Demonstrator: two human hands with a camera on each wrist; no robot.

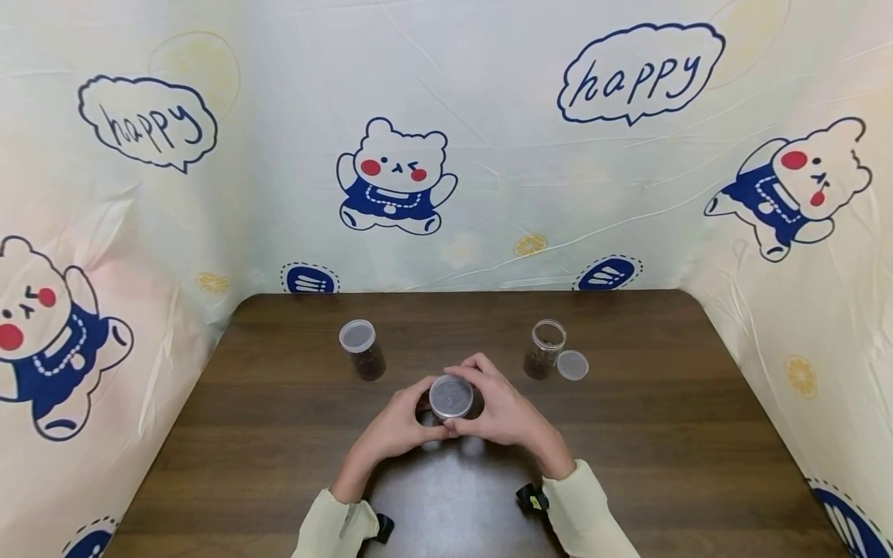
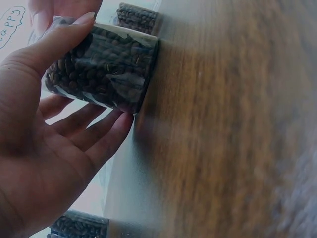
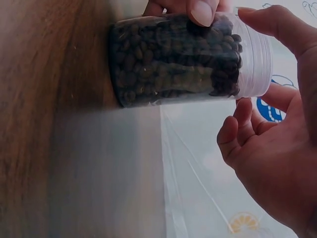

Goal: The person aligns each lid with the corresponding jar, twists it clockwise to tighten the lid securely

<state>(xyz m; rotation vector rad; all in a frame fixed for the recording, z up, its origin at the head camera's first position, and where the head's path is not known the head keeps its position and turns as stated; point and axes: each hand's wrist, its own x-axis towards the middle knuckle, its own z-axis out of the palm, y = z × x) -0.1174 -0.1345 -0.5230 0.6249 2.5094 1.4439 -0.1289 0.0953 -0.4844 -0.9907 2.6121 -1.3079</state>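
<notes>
A clear jar of dark coffee beans [image 3: 173, 62] stands upright on the table, between both hands. Its round lid [image 1: 451, 397] is on top, seen from above in the head view. My left hand [image 1: 401, 422] grips the jar's body, with the thumb on one side and the fingers around the other. My right hand [image 1: 508, 412] holds the lid's rim [image 3: 257, 62] between thumb and fingers. Both hands nearly meet at the jar's near side. In the left wrist view, beans [image 2: 99, 67] fill much of the jar.
A lidded jar of beans [image 1: 368, 363] stands at the back left of the brown table [image 1: 670, 434]. At the back right is a jar without its lid [image 1: 539, 363], dark contents inside, and a loose lid [image 1: 573, 366] lies beside it. A printed curtain [image 1: 488, 194] surrounds the table.
</notes>
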